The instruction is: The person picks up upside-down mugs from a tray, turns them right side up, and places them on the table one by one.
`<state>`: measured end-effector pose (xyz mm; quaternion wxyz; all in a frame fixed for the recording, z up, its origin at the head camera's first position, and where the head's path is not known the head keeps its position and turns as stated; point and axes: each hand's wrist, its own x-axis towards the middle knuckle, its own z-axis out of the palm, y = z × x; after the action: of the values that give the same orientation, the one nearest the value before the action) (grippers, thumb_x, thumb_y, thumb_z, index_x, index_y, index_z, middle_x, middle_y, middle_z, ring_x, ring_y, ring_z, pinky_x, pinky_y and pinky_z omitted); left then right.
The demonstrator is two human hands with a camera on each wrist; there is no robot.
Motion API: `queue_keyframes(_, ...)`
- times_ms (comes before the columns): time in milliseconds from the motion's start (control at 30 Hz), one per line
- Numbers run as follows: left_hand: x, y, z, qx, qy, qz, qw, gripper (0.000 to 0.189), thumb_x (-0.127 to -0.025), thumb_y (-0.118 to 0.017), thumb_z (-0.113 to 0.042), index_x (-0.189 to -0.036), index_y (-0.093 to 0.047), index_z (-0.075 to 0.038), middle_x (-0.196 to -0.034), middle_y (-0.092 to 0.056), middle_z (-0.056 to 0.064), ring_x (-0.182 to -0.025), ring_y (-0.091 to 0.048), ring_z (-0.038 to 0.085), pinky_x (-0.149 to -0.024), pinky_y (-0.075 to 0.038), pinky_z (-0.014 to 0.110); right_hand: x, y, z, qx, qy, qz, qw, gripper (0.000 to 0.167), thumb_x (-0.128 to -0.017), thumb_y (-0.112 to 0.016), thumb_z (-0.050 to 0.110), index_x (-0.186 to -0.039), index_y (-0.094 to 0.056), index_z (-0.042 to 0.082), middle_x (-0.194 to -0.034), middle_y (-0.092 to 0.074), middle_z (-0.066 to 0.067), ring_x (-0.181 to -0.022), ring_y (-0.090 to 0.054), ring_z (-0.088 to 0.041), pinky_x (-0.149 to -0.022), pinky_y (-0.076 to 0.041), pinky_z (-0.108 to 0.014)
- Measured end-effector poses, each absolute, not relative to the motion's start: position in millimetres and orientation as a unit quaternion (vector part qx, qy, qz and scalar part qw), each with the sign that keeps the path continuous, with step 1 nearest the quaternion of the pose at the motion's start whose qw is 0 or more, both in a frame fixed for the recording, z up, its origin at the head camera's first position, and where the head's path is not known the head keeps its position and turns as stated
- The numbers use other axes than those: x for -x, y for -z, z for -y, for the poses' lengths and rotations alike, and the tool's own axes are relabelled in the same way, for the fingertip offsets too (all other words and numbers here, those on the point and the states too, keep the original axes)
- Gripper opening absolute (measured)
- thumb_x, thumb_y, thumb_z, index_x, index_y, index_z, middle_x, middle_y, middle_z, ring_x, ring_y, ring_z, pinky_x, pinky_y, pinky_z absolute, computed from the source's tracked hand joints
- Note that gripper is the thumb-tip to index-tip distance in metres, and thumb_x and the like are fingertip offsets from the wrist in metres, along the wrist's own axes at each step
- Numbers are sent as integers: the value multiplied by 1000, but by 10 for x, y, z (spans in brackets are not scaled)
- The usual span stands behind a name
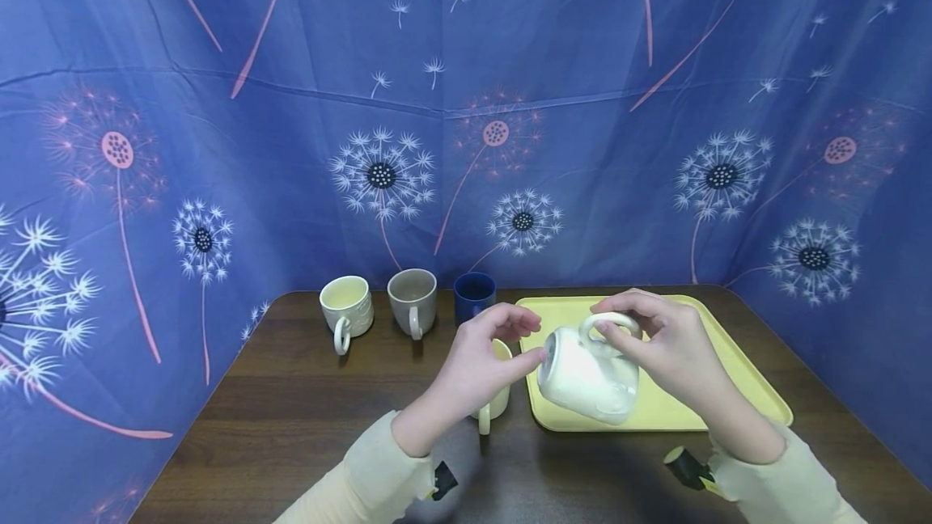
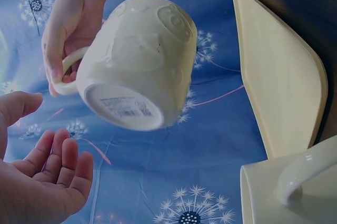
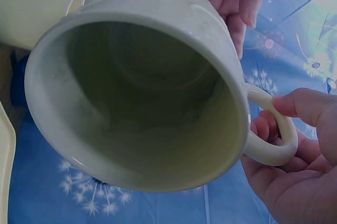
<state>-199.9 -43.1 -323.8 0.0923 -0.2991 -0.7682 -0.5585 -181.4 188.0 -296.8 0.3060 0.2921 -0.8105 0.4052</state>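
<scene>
My right hand (image 1: 670, 346) holds a cream-white mug (image 1: 590, 382) by its looped handle (image 3: 287, 134), above the yellow tray (image 1: 677, 412). The mug is tipped on its side; a printed label with a barcode shows on its base (image 2: 124, 107), and raised relief marks its wall. In the right wrist view its inside is bare. My left hand (image 1: 476, 354) hovers beside the base, fingers loosely bent and thumb apart, holding nothing. A gap separates it from the mug in the left wrist view. Below and partly hidden by it stands a pale yellow mug (image 1: 498, 404).
Along the back of the brown wooden table (image 1: 328, 427) stand an embossed cream mug (image 1: 357, 318), a grey mug (image 1: 422, 306) and a dark blue mug (image 1: 473, 289). A blue dandelion-print cloth (image 1: 582, 144) hangs behind and around the table.
</scene>
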Motion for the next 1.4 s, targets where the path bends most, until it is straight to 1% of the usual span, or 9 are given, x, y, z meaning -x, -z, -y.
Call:
queue_keyframes(133, 2001, 3235, 390, 307, 551, 769, 101, 29, -79, -76, -16, -105, -64, -13, -101, -65, -4, -89, -59, 8, -81, -50, 26, 1815, 2984, -1811, -300, -398, 812, 304, 25, -73, -75, -8, -90, -70, 9, -85, -68, 4, -72, -58, -1, -66, -47, -12)
queue_keyframes(300, 2017, 3235, 355, 329, 537, 767, 124, 29, -78, -76, -14, -105, -65, -12, -100, -66, -2, -91, -59, 9, -77, -50, 25, 1821, 2996, -1740, -307, -386, 815, 305, 25, -73, -76, -5, -90, -70, 13, -83, -67, 8, -69, -54, -1, -61, -44, -14)
queue_keyframes(500, 2016, 3240, 320, 334, 520, 775, 134, 28, -79, -76, -18, -105, -66, -13, -100, -66, -3, -93, -59, 7, -73, -48, 21, 1807, 3015, -1683, -327, -409, 808, 272, 26, -75, -74, -6, -92, -70, 13, -87, -68, 7, -78, -62, -3, -74, -50, -15)
queue_keyframes(567, 2011, 3246, 305, 334, 517, 777, 132, 26, -79, -76, -18, -104, -67, -13, -99, -67, -3, -91, -59, 9, -71, -47, 21, 1804, 3021, -1667, -330, -410, 808, 265, 25, -75, -75, -4, -93, -70, 13, -88, -69, 7, -80, -63, -4, -76, -51, -16)
queue_keyframes(733, 2004, 3274, 273, 327, 510, 784, 139, 20, -80, -75, -18, -98, -69, -12, -91, -68, -4, -83, -57, 13, -66, -45, 19, 1799, 3028, -1638, -335, -399, 811, 267, 25, -74, -76, -2, -93, -70, 14, -87, -68, 9, -79, -63, -3, -72, -52, -17)
queue_keyframes(900, 1994, 3286, 264, 322, 507, 785, 152, 16, -80, -76, -14, -93, -68, -10, -83, -65, -2, -77, -57, 11, -65, -46, 18, 1806, 3034, -1612, -335, -393, 812, 272, 25, -74, -77, -1, -92, -70, 15, -87, -68, 9, -78, -62, -3, -68, -51, -18)
queue_keyframes(1033, 1984, 3324, 261, 321, 516, 776, 171, 14, -80, -75, -12, -91, -68, -9, -81, -65, 0, -75, -58, 9, -66, -48, 20, 1813, 3045, -1597, -336, -404, 811, 259, 24, -75, -77, 0, -93, -70, 14, -88, -69, 8, -78, -62, -4, -67, -51, -18)
queue_keyframes(1233, 1987, 3381, 265, 333, 534, 749, 206, 14, -77, -76, -6, -86, -66, -6, -77, -63, 3, -72, -58, 10, -67, -52, 32, 1820, 3051, -1573, -340, -432, 805, 225, 23, -77, -74, 0, -96, -69, 12, -91, -69, 5, -82, -64, -7, -69, -53, -20)
queue_keyframes(1400, 1983, 3380, 275, 336, 541, 740, 216, 14, -76, -76, -5, -84, -65, -6, -77, -62, 4, -72, -59, 13, -69, -52, 33, 1807, 3047, -1555, -343, -438, 802, 219, 22, -79, -73, 0, -98, -69, 12, -92, -69, 4, -84, -64, -7, -71, -53, -21)
